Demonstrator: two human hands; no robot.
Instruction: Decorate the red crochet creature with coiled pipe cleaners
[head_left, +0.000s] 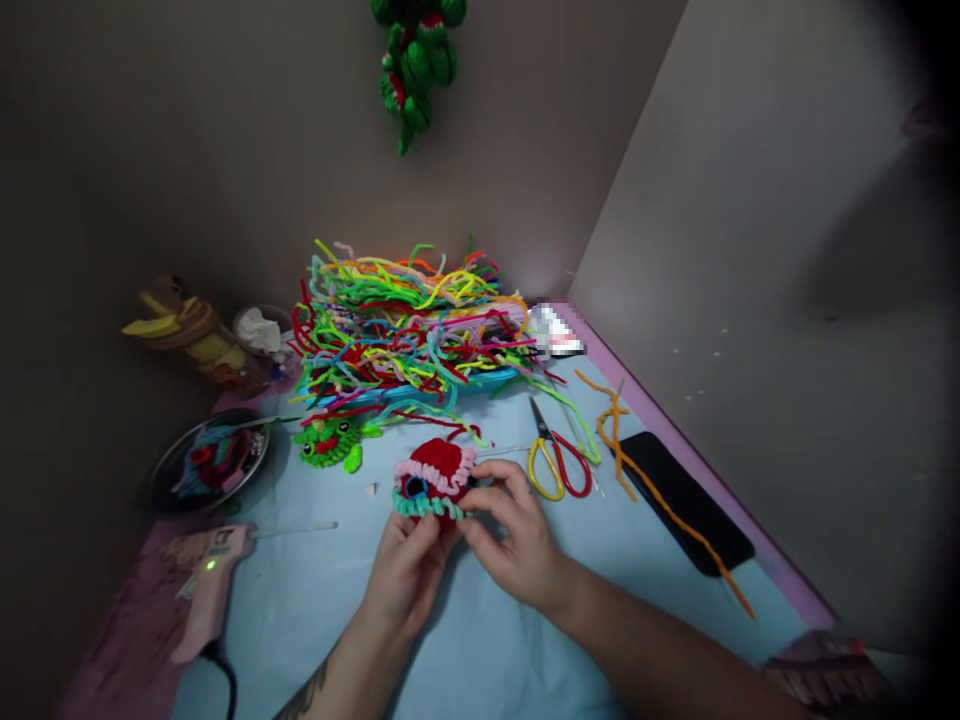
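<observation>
Between my hands, above the blue table cover, is a small red pipe-cleaner figure [439,462] with a wavy pink band, a wavy turquoise band and a dark eye ringed in blue. My left hand [412,560] grips it from below, thumb on the turquoise band. My right hand [517,535] pinches its right side with the fingertips, which partly hide that edge. A green figure [328,445] with red lips lies beyond to the left. Scissors [553,462] with one yellow and one red handle lie just past my right hand, blades pointing away.
Colourful pipe cleaners [420,330] overflow a blue tray at the back. A pink glue gun [214,590] with a green light lies left, near a dark bowl [161,490] of coloured pieces. On the right, orange pipe cleaners [675,510] cross a black phone [712,545]. Green figures [420,70] hang on the wall.
</observation>
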